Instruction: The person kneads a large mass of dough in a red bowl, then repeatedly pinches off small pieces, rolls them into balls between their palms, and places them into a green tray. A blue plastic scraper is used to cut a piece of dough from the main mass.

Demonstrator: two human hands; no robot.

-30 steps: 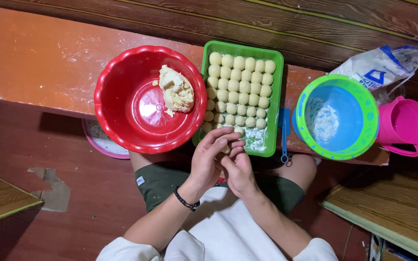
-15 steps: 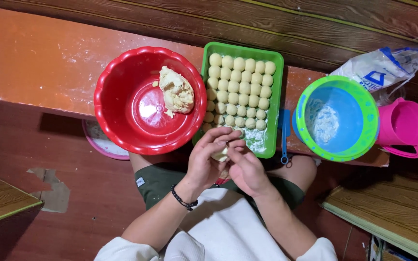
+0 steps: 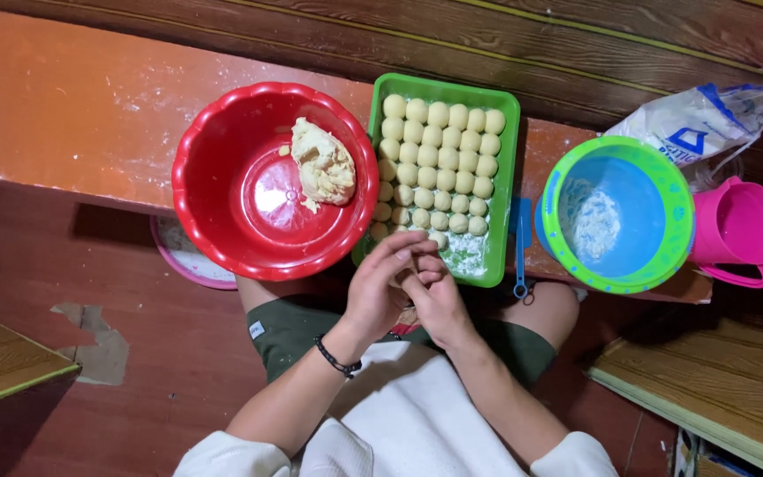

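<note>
Dough piece (image 3: 410, 269), barely visible, sits pressed between the two palms just off the near edge of the green tray (image 3: 509, 132). The left hand (image 3: 380, 287) lies over it from ten o'clock, fingers curled narrow toward the tray; the right hand (image 3: 434, 296) cups it from below at four o'clock, equally closed in. How round the piece is I cannot tell, since the hands hide most of it. Rows of small dough balls (image 3: 439, 150) fill the tray at twelve o'clock from the hands, with a bare floury patch at its near right corner, closest to the right hand. A larger dough lump (image 3: 321, 166) rests in the red bowl (image 3: 214, 177) at eleven o'clock, nearer the left hand. The blue and green bowl (image 3: 677, 208) stands well apart at two o'clock.
</note>
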